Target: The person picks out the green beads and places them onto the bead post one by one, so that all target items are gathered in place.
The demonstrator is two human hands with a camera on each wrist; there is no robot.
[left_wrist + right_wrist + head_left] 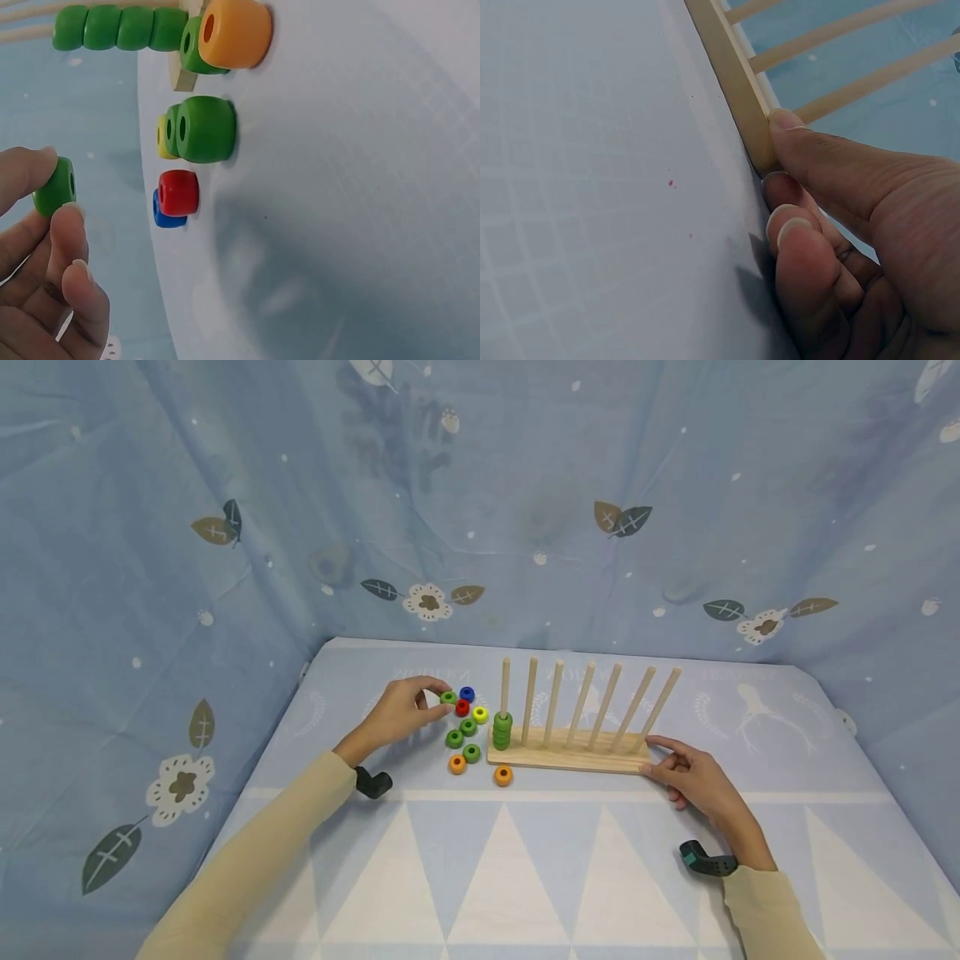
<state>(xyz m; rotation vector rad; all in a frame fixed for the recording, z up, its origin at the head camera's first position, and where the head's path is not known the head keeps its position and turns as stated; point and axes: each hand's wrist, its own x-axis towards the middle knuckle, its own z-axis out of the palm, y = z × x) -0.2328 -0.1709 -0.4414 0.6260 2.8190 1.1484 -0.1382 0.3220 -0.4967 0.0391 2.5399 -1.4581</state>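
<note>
With your left fingers (69, 238) pinching a green bead (52, 193) and your right fingers (806, 266) gripping the wooden rack's (741, 101) end, square the bead's hole over a peg (505, 687) before lowering.

Counted seven pegs (581, 704) on one board (570, 760), and yeah, thirteen beads (502, 732) total: eight green beads (454, 742), two orange beads (503, 778), plus just one red bead (462, 712), one blue bead (467, 697), one yellow bead (480, 718).

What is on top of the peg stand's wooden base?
Seven wooden pegs rise from the wooden base, with four green beads stacked around the leftmost peg. The beads cover that peg's lower part; the patterned tabletop directly beneath the base is hidden.
</note>
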